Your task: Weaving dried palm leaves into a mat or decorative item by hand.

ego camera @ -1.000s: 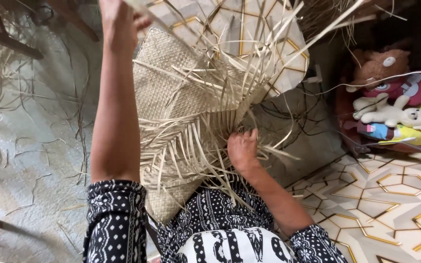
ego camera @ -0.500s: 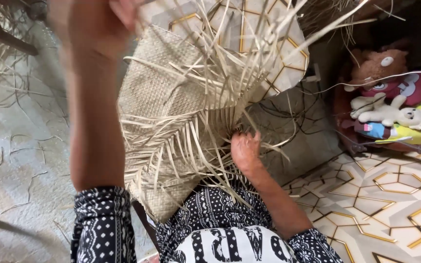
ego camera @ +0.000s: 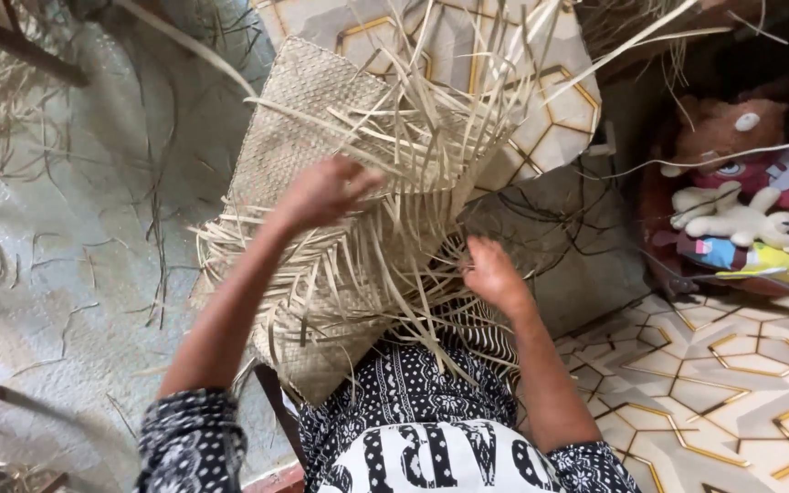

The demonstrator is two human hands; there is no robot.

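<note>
I am watching a pale straw woven mat (ego camera: 299, 137) lying tilted across the lap, its finished, tightly plaited part stretching away toward the floor. Loose flat strips (ego camera: 431, 137) are fanning out from its unwoven edge, bristling upward and sideways in a tangle.

- Short black sleeves (ego camera: 184, 438) with small white patterns covered both upper arms at the frame's bottom.
- The garment's front (ego camera: 431, 456) showed large black-and-white markings.
</note>
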